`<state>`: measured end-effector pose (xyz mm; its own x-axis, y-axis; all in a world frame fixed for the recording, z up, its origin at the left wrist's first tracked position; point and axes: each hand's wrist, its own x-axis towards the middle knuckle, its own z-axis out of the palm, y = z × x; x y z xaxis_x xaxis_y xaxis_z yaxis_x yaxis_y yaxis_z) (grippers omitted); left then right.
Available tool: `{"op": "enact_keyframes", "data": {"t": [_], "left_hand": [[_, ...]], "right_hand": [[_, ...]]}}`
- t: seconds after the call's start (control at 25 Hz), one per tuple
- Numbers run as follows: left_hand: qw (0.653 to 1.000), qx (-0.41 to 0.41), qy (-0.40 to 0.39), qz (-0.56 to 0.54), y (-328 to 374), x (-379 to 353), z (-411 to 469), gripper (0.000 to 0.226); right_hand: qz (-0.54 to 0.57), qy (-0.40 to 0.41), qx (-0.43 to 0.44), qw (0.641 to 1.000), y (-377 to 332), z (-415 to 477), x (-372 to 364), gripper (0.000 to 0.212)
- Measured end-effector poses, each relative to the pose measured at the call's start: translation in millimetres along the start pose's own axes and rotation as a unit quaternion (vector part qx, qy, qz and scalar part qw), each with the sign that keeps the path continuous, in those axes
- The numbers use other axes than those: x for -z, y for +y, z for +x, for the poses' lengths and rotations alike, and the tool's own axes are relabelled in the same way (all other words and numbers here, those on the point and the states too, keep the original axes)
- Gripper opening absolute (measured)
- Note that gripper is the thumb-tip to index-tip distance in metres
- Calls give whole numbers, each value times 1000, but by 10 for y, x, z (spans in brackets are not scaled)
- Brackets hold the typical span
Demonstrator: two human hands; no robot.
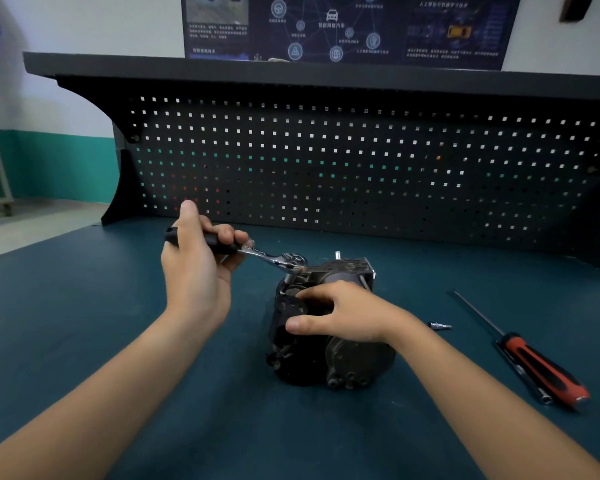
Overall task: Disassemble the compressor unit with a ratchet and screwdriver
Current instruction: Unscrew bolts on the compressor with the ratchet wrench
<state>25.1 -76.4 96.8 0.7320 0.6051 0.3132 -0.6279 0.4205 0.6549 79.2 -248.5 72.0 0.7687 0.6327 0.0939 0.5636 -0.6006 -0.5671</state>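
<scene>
Left hand (pixel 196 268): clenched round black-handled chrome ratchet (pixel 267 255), centre left.
Ratchet head: on the dark metal compressor unit (pixel 312 362), its upper-left corner, frame centre.
Right hand (pixel 347 315): grasping the unit's top, fingers curled.
Red-and-black screwdriver (pixel 534 362): lower right, apart.

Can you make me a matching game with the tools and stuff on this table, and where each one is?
Things:
1. ratchet
2. screwdriver
3. compressor
4. small metal bit

Places:
A. lying far right on the table
B. gripped in the left hand
C. on the table between the compressor and the screwdriver
D. held under the right hand

Pairs: 1-B, 2-A, 3-D, 4-C
</scene>
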Motion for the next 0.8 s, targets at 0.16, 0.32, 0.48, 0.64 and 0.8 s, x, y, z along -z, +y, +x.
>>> {"op": "enact_keyframes", "data": {"t": [0.16, 0.32, 0.48, 0.64, 0.8], "left_hand": [[995, -62, -71, 13, -33, 50, -476, 21], [988, -92, -109, 61, -96, 122, -617, 20], [995, -70, -46, 44, -81, 151, -244, 26], [998, 53, -31, -3, -109, 179, 290, 27], [978, 195, -45, -54, -238, 112, 601, 30]], "right_hand": [[-9, 5, 5, 1000, 1, -9, 2, 73], [3, -7, 2, 1000, 19, 8, -9, 64], [144, 30, 12, 989, 51, 69, 28, 44], [192, 67, 39, 978, -22, 238, 64, 23], [260, 39, 22, 965, -34, 329, 5, 19]]}}
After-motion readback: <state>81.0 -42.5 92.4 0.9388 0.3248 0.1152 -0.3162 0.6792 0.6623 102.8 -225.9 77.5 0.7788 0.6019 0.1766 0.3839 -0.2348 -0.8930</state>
